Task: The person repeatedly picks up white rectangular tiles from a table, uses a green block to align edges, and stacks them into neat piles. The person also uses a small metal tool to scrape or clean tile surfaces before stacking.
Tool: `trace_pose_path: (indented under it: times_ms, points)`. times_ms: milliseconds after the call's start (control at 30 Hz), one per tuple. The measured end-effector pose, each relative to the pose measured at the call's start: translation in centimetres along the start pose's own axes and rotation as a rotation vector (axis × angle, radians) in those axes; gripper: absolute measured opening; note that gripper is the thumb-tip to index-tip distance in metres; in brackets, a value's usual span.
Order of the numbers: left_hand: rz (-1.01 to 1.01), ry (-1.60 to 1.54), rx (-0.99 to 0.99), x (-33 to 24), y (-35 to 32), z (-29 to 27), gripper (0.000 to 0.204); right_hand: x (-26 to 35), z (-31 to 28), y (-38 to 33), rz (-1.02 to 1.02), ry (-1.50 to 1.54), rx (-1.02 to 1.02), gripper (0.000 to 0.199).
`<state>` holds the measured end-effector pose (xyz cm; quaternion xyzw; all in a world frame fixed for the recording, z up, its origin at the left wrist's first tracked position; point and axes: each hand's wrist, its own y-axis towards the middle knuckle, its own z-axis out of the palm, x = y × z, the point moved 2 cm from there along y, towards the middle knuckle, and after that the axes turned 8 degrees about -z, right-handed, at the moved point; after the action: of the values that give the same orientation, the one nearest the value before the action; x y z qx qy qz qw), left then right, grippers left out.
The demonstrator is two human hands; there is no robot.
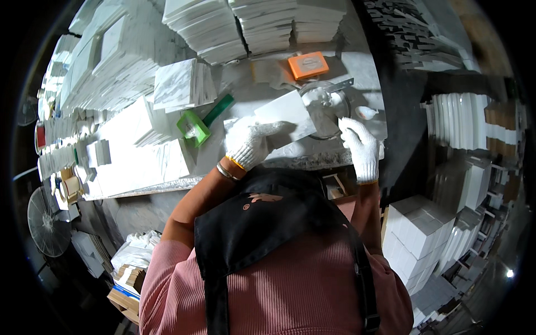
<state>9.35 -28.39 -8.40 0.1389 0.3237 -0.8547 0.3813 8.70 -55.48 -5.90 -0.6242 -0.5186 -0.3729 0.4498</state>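
I am watching the left hand (pixel 248 144), gloved in white, pressing down on a white marble tile (pixel 287 114) that is lying flat on the desk (pixel 312 162), just in front of the apron. Its fingers are curled over the tile's near corner, grasping it. The right hand (pixel 360 146), also gloved, is resting at the desk's front edge, right beside a round glass bowl (pixel 326 109) holding pale paste, with a metal scraper (pixel 339 85) lying across its rim. I cannot tell whether the right fingers are closed on anything; they are looking loosely bent.

I am judging that the tile should be kept flat and pinned by the left hand, so that it is not sliding into the bowl, which it is already touching or overlapping.

Room is tight. Stacks of white tiles (pixel 245 28) are crowding the far side and the left, a green-handled tool (pixel 195 128) is lying just left of the tile, and an orange sanding block (pixel 308 65) is sitting beyond the bowl. The desk's front edge is running close under both wrists, so the open space is mostly between bowl and green tool.
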Motion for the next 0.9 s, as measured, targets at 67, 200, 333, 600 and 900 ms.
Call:
trace_pose_path:
  times_ms: [67,200,333,600,900]
  points:
    - [-0.047,-0.066,-0.067,-0.3,0.2,-0.3,0.031,-0.1,0.0,0.2,0.043,0.048,-0.024,0.027]
    - [-0.057,-0.034,-0.155,-0.8,0.6,0.0,0.028,-0.3,0.3,0.8,0.043,0.021,-0.050,0.027]
    - [-0.090,-0.042,-0.189,-0.6,1.0,-0.6,0.028,-0.6,0.7,1.2,0.045,0.012,-0.042,0.026]
    - [-0.127,-0.157,-0.130,-0.3,1.4,-0.6,0.035,-0.8,1.2,1.6,0.062,0.098,0.019,0.028]
    - [-0.161,-0.164,-0.064,-0.4,1.4,0.2,0.038,3.6,0.7,-0.2,0.237,0.217,-0.105,0.028]
